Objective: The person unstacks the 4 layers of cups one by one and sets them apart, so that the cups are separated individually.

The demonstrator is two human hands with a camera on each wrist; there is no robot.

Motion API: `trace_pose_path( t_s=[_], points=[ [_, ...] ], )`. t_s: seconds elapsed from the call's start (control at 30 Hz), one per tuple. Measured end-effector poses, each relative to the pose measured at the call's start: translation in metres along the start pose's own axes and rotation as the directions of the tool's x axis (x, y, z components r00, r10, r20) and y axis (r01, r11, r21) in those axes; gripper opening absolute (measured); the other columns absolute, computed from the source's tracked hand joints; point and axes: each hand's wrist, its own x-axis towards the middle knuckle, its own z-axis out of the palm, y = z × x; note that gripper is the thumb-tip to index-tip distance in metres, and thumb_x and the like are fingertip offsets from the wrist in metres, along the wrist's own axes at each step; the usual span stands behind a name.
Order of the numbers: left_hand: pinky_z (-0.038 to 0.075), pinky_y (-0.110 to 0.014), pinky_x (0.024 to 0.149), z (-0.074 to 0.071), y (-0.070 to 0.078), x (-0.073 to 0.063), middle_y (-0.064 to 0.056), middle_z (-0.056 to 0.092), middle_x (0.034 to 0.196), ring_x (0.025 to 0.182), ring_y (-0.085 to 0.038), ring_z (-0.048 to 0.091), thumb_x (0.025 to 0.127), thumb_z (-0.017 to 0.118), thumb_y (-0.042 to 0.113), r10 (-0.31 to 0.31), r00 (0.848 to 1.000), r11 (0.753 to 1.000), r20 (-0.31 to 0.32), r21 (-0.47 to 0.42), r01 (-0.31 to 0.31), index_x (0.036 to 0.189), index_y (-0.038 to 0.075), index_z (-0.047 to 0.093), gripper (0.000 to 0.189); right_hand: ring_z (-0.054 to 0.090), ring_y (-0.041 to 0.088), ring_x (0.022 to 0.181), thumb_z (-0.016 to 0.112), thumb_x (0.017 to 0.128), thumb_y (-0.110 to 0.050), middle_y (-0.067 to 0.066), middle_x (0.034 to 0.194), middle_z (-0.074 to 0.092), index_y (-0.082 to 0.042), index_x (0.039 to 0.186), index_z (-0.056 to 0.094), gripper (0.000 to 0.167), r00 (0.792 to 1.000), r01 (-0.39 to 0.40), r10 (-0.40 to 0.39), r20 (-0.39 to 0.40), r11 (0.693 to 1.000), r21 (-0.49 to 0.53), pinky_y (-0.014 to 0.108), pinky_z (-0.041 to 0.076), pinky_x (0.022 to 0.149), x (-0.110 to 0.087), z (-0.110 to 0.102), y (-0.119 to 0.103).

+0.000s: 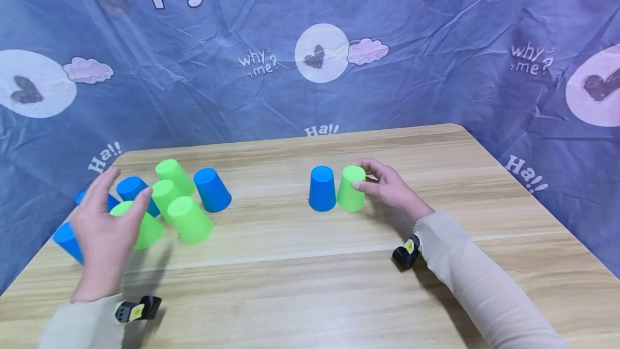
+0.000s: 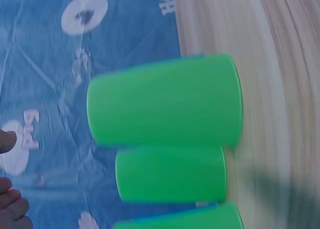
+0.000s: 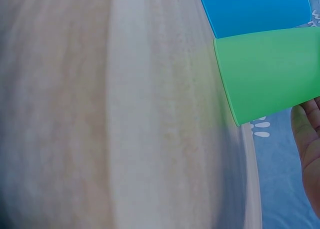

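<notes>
My right hand (image 1: 387,183) grips an upside-down green cup (image 1: 352,190), thumb on its near side and fingers behind it. Right beside that cup, on its left, an upside-down blue cup (image 1: 322,189) stands on the table; both also appear in the right wrist view. My left hand (image 1: 107,225) is raised at the left side, its thumb and fingers spread apart with nothing between them. It overlaps a near green cup (image 1: 147,230) in the head view. In the left wrist view, green cups (image 2: 165,101) lie ahead of the fingertips (image 2: 7,141).
Several upside-down cups cluster on the left of the wooden table (image 1: 271,284), among them a green cup (image 1: 191,221) and a blue cup (image 1: 213,191). A blue printed cloth (image 1: 252,96) hangs behind the table's far edge. Each wrist wears a small black camera.
</notes>
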Motion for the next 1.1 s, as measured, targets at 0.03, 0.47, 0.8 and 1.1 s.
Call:
trace_pose_path(
  t_s=[0.03, 0.47, 0.8, 1.1],
  points=[
    [0.032, -0.044, 0.107, 0.002, 0.003, 0.0, -0.01, 0.049, 0.137, 0.129, -0.026, 0.041, 0.08, 0.072, 0.011, 0.023, 1.0, 1.0, 0.017, -0.009, -0.022, 0.132, 0.01, 0.052, 0.056, 0.049, 0.028, 0.112, 0.064, 0.086, -0.013, 0.014, 0.119, 0.055, -0.002, 0.124, 0.049, 0.042, 1.0, -0.003, 0.003, 0.0, 1.0, -0.001, 0.043, 0.041, 0.096, 0.0, 0.0, 0.0],
    [0.045, -0.042, 0.087, 0.052, 0.035, -0.014, -0.019, 0.053, 0.13, 0.114, -0.038, 0.052, 0.075, 0.075, 0.005, 0.224, 0.952, 0.968, 0.21, -0.16, -0.193, 0.128, 0.0, 0.053, 0.057, 0.049, 0.028, 0.112, 0.064, 0.086, -0.015, 0.014, 0.118, 0.054, -0.003, 0.124, 0.048, 0.043, 1.0, -0.019, 0.019, 0.003, 1.0, -0.001, 0.043, 0.04, 0.097, 0.0, 0.0, 0.001],
    [0.038, -0.048, 0.102, 0.088, 0.061, -0.028, -0.019, 0.05, 0.133, 0.124, -0.035, 0.045, 0.078, 0.073, 0.011, 0.197, 0.896, 0.964, 0.399, -0.246, -0.103, 0.13, 0.001, 0.051, 0.057, 0.049, 0.028, 0.111, 0.064, 0.087, -0.016, 0.015, 0.117, 0.054, -0.002, 0.124, 0.048, 0.043, 1.0, -0.017, 0.017, -0.001, 1.0, -0.014, 0.044, 0.038, 0.099, -0.002, -0.001, -0.001],
    [0.039, -0.036, 0.103, 0.116, 0.089, -0.037, -0.014, 0.042, 0.141, 0.129, -0.027, 0.042, 0.083, 0.07, 0.018, 0.168, 0.81, 0.942, 0.561, -0.334, 0.037, 0.137, 0.002, 0.043, 0.063, 0.048, 0.028, 0.112, 0.065, 0.086, -0.015, 0.015, 0.117, 0.055, -0.002, 0.124, 0.049, 0.043, 1.0, -0.018, 0.018, -0.001, 1.0, -0.013, 0.045, 0.036, 0.1, 0.0, 0.0, 0.0]
  ],
)
